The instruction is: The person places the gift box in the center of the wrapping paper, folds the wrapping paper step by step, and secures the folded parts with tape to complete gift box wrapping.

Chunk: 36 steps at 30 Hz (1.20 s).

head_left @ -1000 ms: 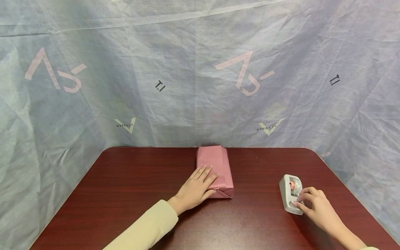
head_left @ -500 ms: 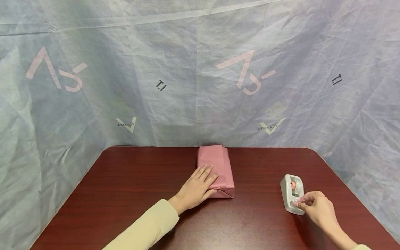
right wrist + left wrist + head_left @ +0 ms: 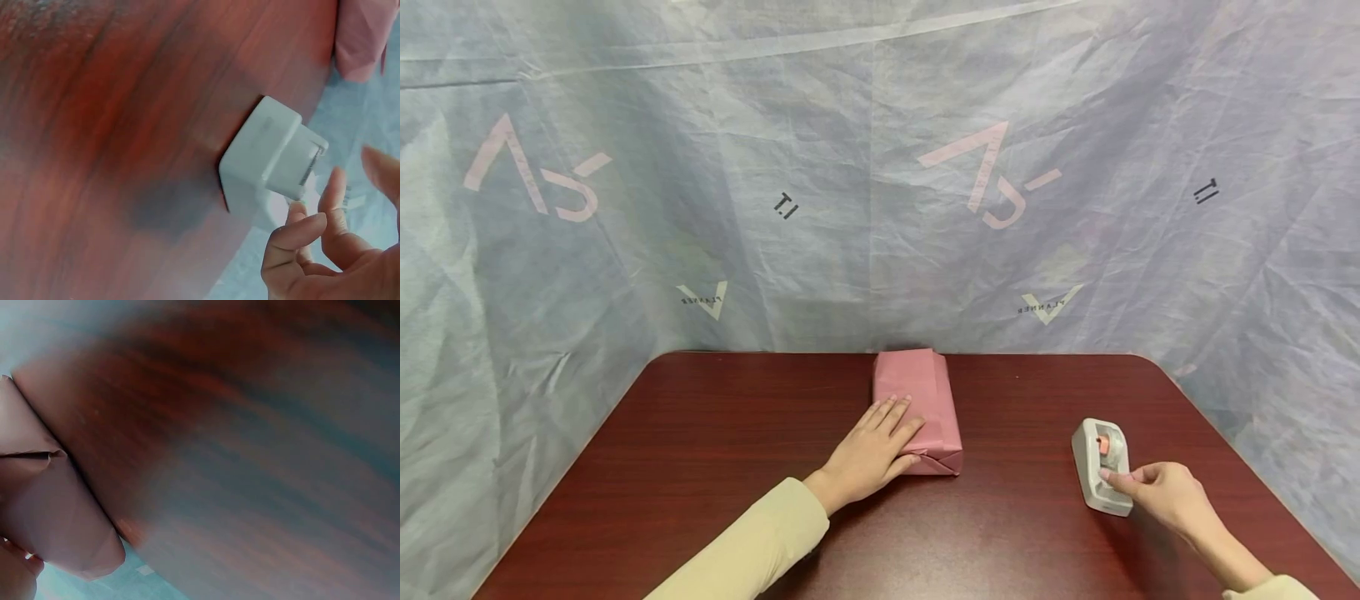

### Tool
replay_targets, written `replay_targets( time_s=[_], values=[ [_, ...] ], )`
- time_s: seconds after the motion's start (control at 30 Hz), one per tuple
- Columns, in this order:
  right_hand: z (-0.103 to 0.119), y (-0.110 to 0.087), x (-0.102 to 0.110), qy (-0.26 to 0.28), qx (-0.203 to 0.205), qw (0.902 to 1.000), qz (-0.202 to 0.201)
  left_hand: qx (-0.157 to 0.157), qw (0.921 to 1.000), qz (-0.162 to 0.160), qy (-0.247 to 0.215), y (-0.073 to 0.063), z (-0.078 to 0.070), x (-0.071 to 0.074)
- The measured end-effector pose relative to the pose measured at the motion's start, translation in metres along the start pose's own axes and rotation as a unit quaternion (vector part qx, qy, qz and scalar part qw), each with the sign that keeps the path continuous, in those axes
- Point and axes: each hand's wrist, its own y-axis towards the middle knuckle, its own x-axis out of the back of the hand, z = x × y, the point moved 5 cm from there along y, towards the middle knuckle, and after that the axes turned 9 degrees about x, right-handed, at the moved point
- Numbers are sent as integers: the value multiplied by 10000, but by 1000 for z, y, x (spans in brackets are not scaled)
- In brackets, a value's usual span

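Hands, two: left hand (image 3: 863, 457), fingers extended, flat on pink wrapped package (image 3: 934, 404), back-centre of surface (image 3: 1000, 517); right hand (image 3: 1172, 497), fingers bent, hold unclear, at pale tape dispenser (image 3: 1091, 483), right of package.

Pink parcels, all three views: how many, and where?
1. The pink parcel lies at the far edge of the table, left of the tape dispenser; both wrist views show parts of the same one. No second one shows.
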Motion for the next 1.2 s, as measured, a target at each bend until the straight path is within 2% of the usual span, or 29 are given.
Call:
replay_targets(
  time_s=[0.17,0.4,0.5,0.6,0.7,0.8,1.0,1.1,1.2],
  values=[
    [-9,-1,-4,490,-304,9983,-22,30,10000,80,32,0,1,0],
    [-15,-2,-7,1213,-597,9908,-88,38,10000,75,24,0,0,0],
    [-15,-3,-5,1163,-604,9907,-372,29,10000,54,-26,-1,0,0],
    [-13,-5,-3,977,-619,9897,-844,3,10000,-7,-50,-1,0,0],
    [-14,-6,-1,943,-779,9842,-1280,-31,9999,-101,-10,-1,0,1],
    [-17,-6,-1,1119,-1010,9777,-1461,-58,9998,-166,-12,-1,0,1],
    [-23,-9,-2,1370,-1438,9676,-1560,-34,9999,-83,-49,0,0,0],
    [-24,-9,-3,1873,-1427,9604,-1488,22,10000,12,-78,0,1,-1],
    [-26,-8,-6,2372,-1439,9525,-1253,54,10000,62,-48,0,1,-1]
  ],
)
